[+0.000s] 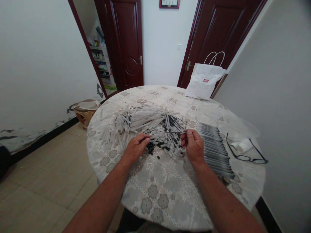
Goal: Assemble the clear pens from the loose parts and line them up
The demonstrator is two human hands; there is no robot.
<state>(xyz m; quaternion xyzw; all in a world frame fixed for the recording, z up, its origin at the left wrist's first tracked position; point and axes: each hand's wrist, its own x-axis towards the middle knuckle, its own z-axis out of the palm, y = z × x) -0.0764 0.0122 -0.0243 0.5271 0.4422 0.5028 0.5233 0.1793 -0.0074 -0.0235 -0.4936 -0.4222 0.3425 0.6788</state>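
My right hand (193, 144) is closed, with thumb and fingers pinching a thin dark pen refill (173, 132) that points left over the pile. Across from it, my left hand (136, 147) is closed too, thumb against forefinger. Whatever is at its fingertips blends into the pale parts behind, so I cannot make it out. Beneath and beyond both hands spreads a heap of white pen barrels (145, 117), with dark refills (170, 121) and small black caps or plugs (150, 148) among them. Right of my right hand lies a neat row of grey, dark-cored pens (215, 149).
A round table (155, 194) wears a patterned cloth. Black-framed glasses (247, 158) and a white roll (243, 145) lie at its right side. Standing at the back right is a white paper bag (205, 81). A stool (85, 111) stands left of the table.
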